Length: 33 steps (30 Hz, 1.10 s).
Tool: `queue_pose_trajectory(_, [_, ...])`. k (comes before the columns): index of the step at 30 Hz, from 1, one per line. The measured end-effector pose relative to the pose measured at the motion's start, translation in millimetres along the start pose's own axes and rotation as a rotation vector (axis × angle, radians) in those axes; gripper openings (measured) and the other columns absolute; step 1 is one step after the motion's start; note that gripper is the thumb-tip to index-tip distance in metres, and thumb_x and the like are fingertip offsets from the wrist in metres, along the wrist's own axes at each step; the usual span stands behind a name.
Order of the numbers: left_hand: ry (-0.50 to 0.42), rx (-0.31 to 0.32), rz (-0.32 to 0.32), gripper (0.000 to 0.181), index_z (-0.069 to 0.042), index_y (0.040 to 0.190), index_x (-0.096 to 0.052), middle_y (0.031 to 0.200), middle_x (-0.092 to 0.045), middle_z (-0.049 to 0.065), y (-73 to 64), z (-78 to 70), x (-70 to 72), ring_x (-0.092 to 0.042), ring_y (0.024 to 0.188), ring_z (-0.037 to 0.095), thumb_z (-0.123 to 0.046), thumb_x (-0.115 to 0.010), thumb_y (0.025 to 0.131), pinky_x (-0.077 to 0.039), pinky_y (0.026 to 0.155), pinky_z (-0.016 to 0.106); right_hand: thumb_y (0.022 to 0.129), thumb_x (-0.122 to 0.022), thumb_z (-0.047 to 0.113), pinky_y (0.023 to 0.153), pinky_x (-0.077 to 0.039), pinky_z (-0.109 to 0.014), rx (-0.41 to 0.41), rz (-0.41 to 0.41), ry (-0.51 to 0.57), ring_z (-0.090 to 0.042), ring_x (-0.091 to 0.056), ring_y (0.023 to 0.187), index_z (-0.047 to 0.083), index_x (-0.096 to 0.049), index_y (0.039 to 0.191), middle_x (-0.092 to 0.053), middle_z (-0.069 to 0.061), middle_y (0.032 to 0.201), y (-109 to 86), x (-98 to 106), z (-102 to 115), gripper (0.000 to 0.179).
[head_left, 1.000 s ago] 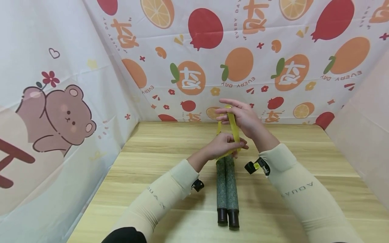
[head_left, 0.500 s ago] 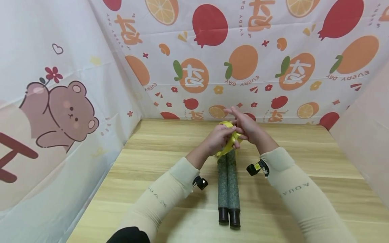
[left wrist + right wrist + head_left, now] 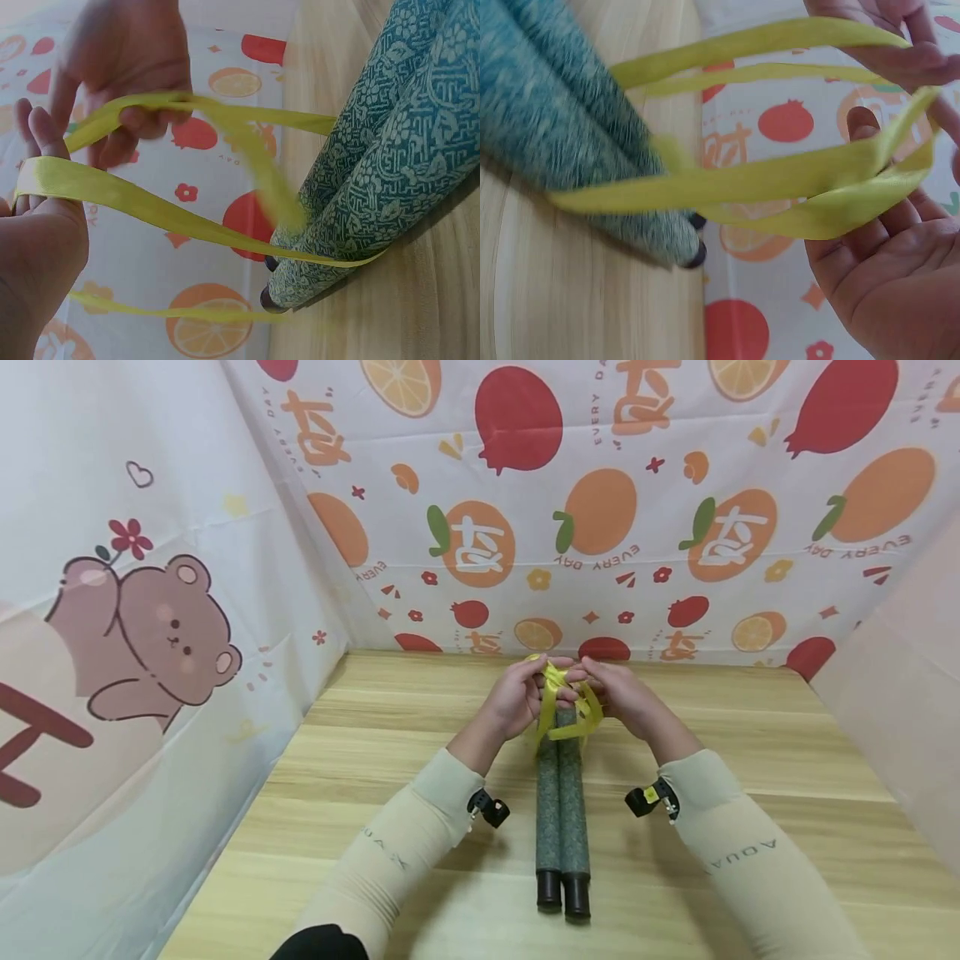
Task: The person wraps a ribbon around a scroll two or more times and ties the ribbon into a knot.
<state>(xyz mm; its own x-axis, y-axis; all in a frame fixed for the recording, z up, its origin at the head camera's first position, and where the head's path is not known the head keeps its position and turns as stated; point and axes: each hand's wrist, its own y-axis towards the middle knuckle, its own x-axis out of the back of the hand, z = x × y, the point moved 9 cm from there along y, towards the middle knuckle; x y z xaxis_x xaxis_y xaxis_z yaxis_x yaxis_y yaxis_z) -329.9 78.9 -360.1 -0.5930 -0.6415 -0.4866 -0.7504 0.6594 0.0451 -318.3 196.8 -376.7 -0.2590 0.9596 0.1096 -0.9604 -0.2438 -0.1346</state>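
Note:
Two parallel green patterned rolls with dark end knobs, which look like a scroll rolled from both ends (image 3: 561,810), lie on the table and point toward me. A yellow ribbon (image 3: 576,729) goes around their far part and up into both hands. My left hand (image 3: 517,693) holds the ribbon; in the left wrist view a band of it crosses the raised fingers (image 3: 46,135). My right hand (image 3: 622,693) faces it, with ribbon running across the curled fingers in the right wrist view. Loose loops hang between the hands, above the rolls. The scroll's far ends are hidden behind hands and ribbon.
The wooden table (image 3: 420,718) meets a fruit-print cloth (image 3: 450,468) hanging at the back. Another cloth with a bear (image 3: 176,631) hangs at the left, and a pale one (image 3: 900,652) at the right. Small black wrist cameras sit on both sleeves.
My right hand has come down from above the left one, and the hands now face each other at similar height. The ribbon loop stretched over the right fingers has dropped into looser loops.

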Motion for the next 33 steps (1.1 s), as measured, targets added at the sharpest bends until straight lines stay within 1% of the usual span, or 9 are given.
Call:
queue_pose_trajectory(4, [-0.067, 0.006, -0.053, 0.049, 0.01, 0.143, -0.037, 0.117, -0.069, 0.015, -0.5, 0.4, 13.5, -0.073, 0.079, 0.017, -0.025, -0.027, 0.11, -0.059, 0.072, 0.032, 0.097, -0.058, 0.045, 0.078, -0.058, -0.036, 0.006, -0.023, -0.074, -0.02, -0.067, 0.093, 0.007, -0.061, 0.131, -0.069, -0.005, 0.106, -7.7, 9.3, -0.4, 0.05])
queue_pose_trajectory(8, [-0.182, 0.035, -0.053, 0.049, 0.004, 0.146, -0.032, 0.146, -0.044, 0.029, -2.1, 4.4, 21.0, -0.073, 0.085, 0.018, -0.028, -0.025, 0.11, -0.059, 0.075, 0.031, 0.095, -0.067, 0.028, 0.079, -0.059, -0.04, 0.005, -0.061, -0.12, -0.019, -0.071, 0.094, 0.007, -0.062, 0.129, -0.073, -0.01, 0.112, -15.0, 14.2, 0.0, 0.04])
queue_pose_trajectory(11, [-0.229, 0.044, -0.048, 0.047, -0.002, 0.145, -0.037, 0.151, -0.036, 0.031, -2.5, 6.2, 25.3, -0.073, 0.091, 0.019, -0.03, -0.024, 0.11, -0.059, 0.077, 0.031, 0.094, -0.068, 0.024, 0.082, -0.059, -0.042, 0.013, -0.098, -0.132, -0.019, -0.072, 0.093, 0.005, -0.06, 0.13, -0.072, -0.015, 0.113, -20.1, 16.6, 2.0, 0.042])
queue_pose_trajectory(14, [-0.244, 0.043, -0.06, 0.044, -0.006, 0.141, -0.043, 0.14, -0.052, 0.027, -2.1, 7.0, 30.4, -0.073, 0.095, 0.021, -0.031, -0.024, 0.11, -0.059, 0.079, 0.032, 0.095, -0.067, 0.02, 0.084, -0.058, -0.036, 0.023, -0.138, -0.081, -0.019, -0.073, 0.086, 0.002, -0.058, 0.13, -0.072, -0.016, 0.108, -26.3, 19.2, 3.4, 0.04])
queue_pose_trajectory(17, [-0.244, 0.043, -0.078, 0.041, -0.007, 0.134, -0.048, 0.119, -0.068, 0.019, -1.2, 8.2, 34.9, -0.073, 0.095, 0.022, -0.031, -0.025, 0.11, -0.059, 0.079, 0.032, 0.097, -0.061, 0.013, 0.082, -0.057, -0.032, 0.025, -0.132, 0.042, -0.017, -0.072, 0.075, -0.002, -0.054, 0.129, -0.071, -0.012, 0.096, -35.4, 15.0, 4.1, 0.036])
queue_pose_trajectory(21, [-0.221, 0.045, -0.107, 0.037, -0.007, 0.124, -0.052, 0.102, -0.072, 0.013, 0.9, 10.5, 39.0, -0.073, 0.091, 0.021, -0.031, -0.026, 0.11, -0.059, 0.076, 0.032, 0.097, -0.057, 0.005, 0.073, -0.059, -0.035, 0.027, -0.069, 0.208, -0.012, -0.061, 0.055, -0.002, -0.053, 0.125, -0.065, -0.003, 0.076, -50.8, -1.9, 5.4, 0.029])
queue_pose_trajectory(23, [-0.194, 0.041, -0.122, 0.036, -0.007, 0.119, -0.053, 0.097, -0.072, 0.012, 2.4, 11.1, 40.1, -0.072, 0.088, 0.021, -0.03, -0.028, 0.11, -0.059, 0.074, 0.032, 0.096, -0.058, 0.004, 0.068, -0.059, -0.034, 0.038, -0.036, 0.26, -0.01, -0.054, 0.049, 0.0, -0.056, 0.12, -0.063, -0.001, 0.073, -58.2, -11.2, 6.6, 0.024])
queue_pose_trajectory(28, [-0.1, 0.034, -0.134, 0.035, -0.008, 0.112, -0.055, 0.088, -0.071, 0.009, 6.5, 10.0, 38.3, -0.07, 0.082, 0.018, -0.03, -0.028, 0.11, -0.056, 0.068, 0.03, 0.094, -0.062, 0.002, 0.06, -0.057, -0.028, 0.073, -0.025, 0.296, -0.007, -0.049, 0.045, 0.007, -0.061, 0.11, -0.062, -0.001, 0.075, -70.3, -23.1, 5.3, 0.016])
queue_pose_trajectory(33, [-0.047, 0.036, -0.136, 0.037, -0.008, 0.11, -0.056, 0.081, -0.069, 0.005, 8.0, 8.2, 34.5, -0.068, 0.072, 0.015, -0.032, -0.028, 0.109, -0.05, 0.06, 0.027, 0.092, -0.064, 0.003, 0.054, -0.053, -0.024, 0.065, -0.095, 0.21, -0.009, -0.054, 0.052, 0.003, -0.059, 0.112, -0.064, -0.001, 0.077, -71.1, -20.0, -7.6, 0.021])
